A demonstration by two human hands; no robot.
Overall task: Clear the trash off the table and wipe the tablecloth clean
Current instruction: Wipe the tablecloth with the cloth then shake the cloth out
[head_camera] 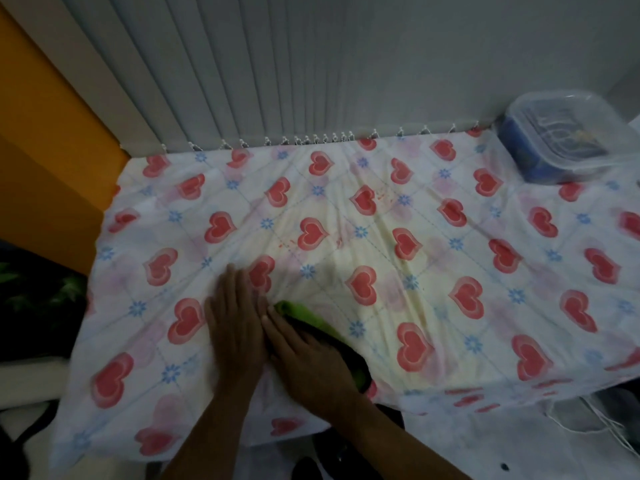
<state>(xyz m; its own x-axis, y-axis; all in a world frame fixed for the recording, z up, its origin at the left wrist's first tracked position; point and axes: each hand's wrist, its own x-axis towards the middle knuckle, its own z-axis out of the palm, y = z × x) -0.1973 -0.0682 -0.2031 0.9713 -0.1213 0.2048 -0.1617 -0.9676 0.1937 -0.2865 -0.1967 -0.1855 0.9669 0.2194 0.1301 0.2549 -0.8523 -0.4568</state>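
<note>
The left hand (235, 327) lay flat, fingers straight and close together, gripping nothing, pressed on the thin, creased white tablecloth printed with red hearts and blue flowers (381, 237). Touching it, the right hand (304, 358) spread its fingers flat over a soft green cloth (304, 315) near the front edge. Faint red smears (381, 195) marked the middle. A clear, lidded, square plastic container (554, 147) sat in the far right corner, its blurred contents dark blue.

Tablecloth (381, 237) being spread over bench. Lidded container (557, 147) being kept at far right corner, before blinds (242, 81). Both hands being rested side by side at near edge: left hand (235, 323) flat on tablecloth, right hand (304, 358) on cloth (311, 318).
</note>
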